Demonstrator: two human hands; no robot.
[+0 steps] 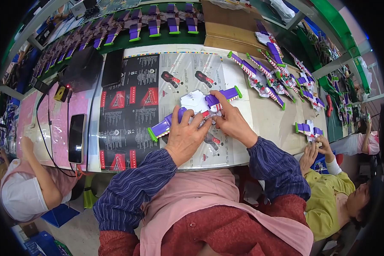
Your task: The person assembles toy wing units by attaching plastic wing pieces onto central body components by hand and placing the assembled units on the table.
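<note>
A toy airplane [195, 101] with a white body, purple wings and bright green wing tips lies on the printed sheet in front of me. My left hand [187, 134] is closed over its left wing near the body, fingertips pressing at the middle. My right hand [234, 121] grips the other side, the index finger on the right wing and the thumb low by the body. Red and white parts show between my fingers. The underside of the toy and the spot where my fingertips meet are partly hidden.
A pile of similar toy planes [262, 83] lies to the right. A worker [328, 192] beyond handles another plane [308, 129]. On the left are a phone [77, 138], a black box [83, 68] and loose cables. Rows of planes [153, 27] stand along the back; a cardboard box [228, 27] adjoins them.
</note>
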